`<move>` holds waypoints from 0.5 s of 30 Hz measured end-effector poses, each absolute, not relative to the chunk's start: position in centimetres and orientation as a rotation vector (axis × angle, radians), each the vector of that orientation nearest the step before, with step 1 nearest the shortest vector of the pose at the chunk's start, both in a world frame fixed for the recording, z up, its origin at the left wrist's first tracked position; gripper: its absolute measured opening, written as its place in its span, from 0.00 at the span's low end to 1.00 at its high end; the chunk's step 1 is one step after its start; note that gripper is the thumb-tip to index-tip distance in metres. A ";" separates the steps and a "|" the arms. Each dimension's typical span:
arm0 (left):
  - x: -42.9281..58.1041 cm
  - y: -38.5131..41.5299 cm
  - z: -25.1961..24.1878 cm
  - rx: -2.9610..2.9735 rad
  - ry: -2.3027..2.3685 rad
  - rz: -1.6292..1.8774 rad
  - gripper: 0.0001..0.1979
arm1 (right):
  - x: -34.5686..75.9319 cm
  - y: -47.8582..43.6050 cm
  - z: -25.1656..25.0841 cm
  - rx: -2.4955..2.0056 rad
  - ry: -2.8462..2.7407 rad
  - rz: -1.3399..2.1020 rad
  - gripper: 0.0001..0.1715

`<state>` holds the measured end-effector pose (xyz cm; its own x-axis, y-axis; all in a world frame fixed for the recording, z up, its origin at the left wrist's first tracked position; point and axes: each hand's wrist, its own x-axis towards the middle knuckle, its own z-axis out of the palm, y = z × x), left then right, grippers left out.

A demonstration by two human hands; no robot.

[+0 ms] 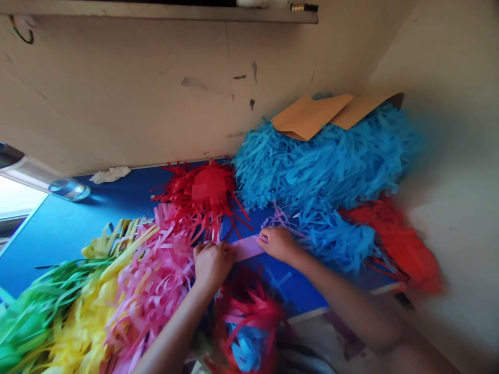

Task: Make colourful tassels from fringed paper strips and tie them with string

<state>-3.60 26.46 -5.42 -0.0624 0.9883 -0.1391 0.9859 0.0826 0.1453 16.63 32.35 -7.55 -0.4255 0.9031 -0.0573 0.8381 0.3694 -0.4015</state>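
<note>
A folded strip of lilac paper (248, 248) stretches between my two hands, low over the blue table. My left hand (213, 264) closes on its left end, and my right hand (278, 243) pinches the right end. Thin lilac fringes (281, 217) show beyond my right hand. Just left of my left hand lies a heap of pink paper fringe (156, 275). Red paper fringe (209, 183) sits behind the strip. Nearer my body is a bunch of red and blue paper fringe (249, 322), partly blurred.
Blue fringe (323, 161) is piled against the wall with orange paper sheets (312, 115) on top. More red fringe (409, 249) hangs at the right edge. Yellow (91, 311) and green fringe (35, 311) lie left. A clear bottle (42, 174) leans over the blue table (117, 200). A shelf (156, 11) juts out above.
</note>
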 end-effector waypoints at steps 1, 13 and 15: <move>-3.6 26.5 -5.5 2.002 2.156 0.016 0.18 | 16.6 32.4 -7.6 -1.580 -2.452 0.560 0.07; -3.9 26.2 -5.5 2.057 2.132 0.024 0.17 | 16.4 32.4 -7.1 -1.611 -2.481 0.558 0.09; -3.9 26.1 -5.1 2.119 2.128 0.067 0.14 | 16.5 32.4 -7.0 -1.636 -2.468 0.539 0.08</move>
